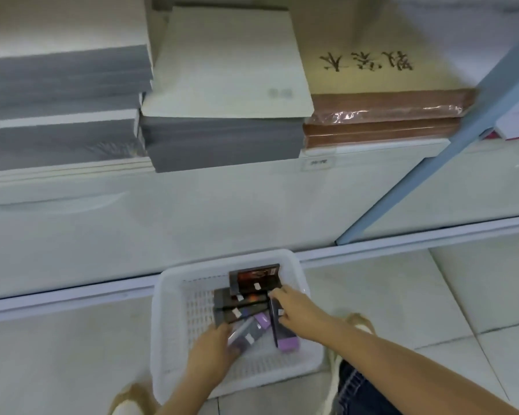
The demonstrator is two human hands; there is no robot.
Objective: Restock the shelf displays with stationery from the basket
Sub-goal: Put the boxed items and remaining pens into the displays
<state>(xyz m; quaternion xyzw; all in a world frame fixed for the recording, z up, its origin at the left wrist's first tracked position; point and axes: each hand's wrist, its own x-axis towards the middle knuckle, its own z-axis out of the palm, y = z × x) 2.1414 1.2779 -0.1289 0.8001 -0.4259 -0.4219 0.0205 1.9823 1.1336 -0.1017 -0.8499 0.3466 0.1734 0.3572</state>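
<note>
Head view, basket: the white basket (162, 324) sits on the floor (402, 295) at my feet, close against the base of the shelving. The stationery is all inside it.
Head view, stock: a loose heap of dark boxes (240, 307) lies toward the far side. A grey-purple box (249, 330) and a longer purple box (285, 339) lie nearer me.
Head view, left hand: my left hand (213, 351) is curled round the near end of the grey-purple box, thumb on top, gripping it.
Head view, right hand: my right hand (297, 310) reaches over the heap, fingertips at the dark boxes and thumb by the long purple box. The blur stops me telling whether it grips anything.
Head view, shelf: the shelf (372, 145) above carries grey paper stacks (222, 139) and brown wrapped packs (387, 115), packed edge to edge.
Risk, slipping: I hold the grey-purple box by one end only, so it could probably tip out of my fingers as I lift.
Risk, toppling: the dark boxes overlap unevenly, and pulling one from under another would likely scatter the rest.
Risk, placement: I see no gap on this shelf for small boxes. Setting them on the paper stacks could send them sliding off the front.
</note>
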